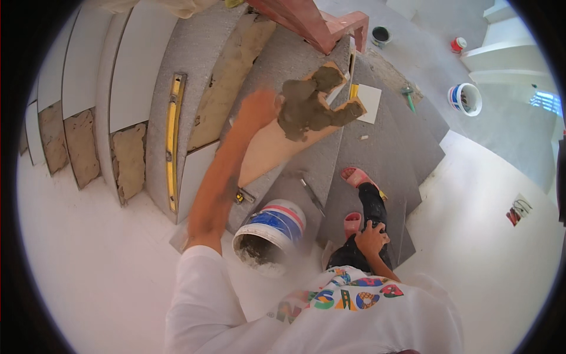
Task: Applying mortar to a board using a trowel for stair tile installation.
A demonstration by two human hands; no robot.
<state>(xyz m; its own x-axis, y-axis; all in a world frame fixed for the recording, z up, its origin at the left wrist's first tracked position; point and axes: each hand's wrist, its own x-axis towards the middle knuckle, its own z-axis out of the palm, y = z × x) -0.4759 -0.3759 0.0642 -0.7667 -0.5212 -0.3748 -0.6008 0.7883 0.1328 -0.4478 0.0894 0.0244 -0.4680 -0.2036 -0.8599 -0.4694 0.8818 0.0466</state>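
Observation:
My left hand [261, 109], blurred by motion, is at the left edge of grey wet mortar [306, 106]. The mortar lies in thick lumps on a tan board-like piece, perhaps the back of a tile [268, 154], which rests across the stair steps. The blur hides the fingers and anything they may hold. Over my bent knee lies my right hand [371, 239], its fingers spread on the dark trousers and holding nothing. Below my left forearm a white and blue bucket [276, 221] is tipped toward me, with pale residue inside its mouth.
A yellow spirit level [172, 141] lies along a step at left. Near the bucket are a small black-and-yellow tool [242, 196] and a thin metal tool [312, 194]. A white square tile [369, 103] and a green-handled tool [408, 99] lie right. Beyond stands a pinkish metal frame [315, 29].

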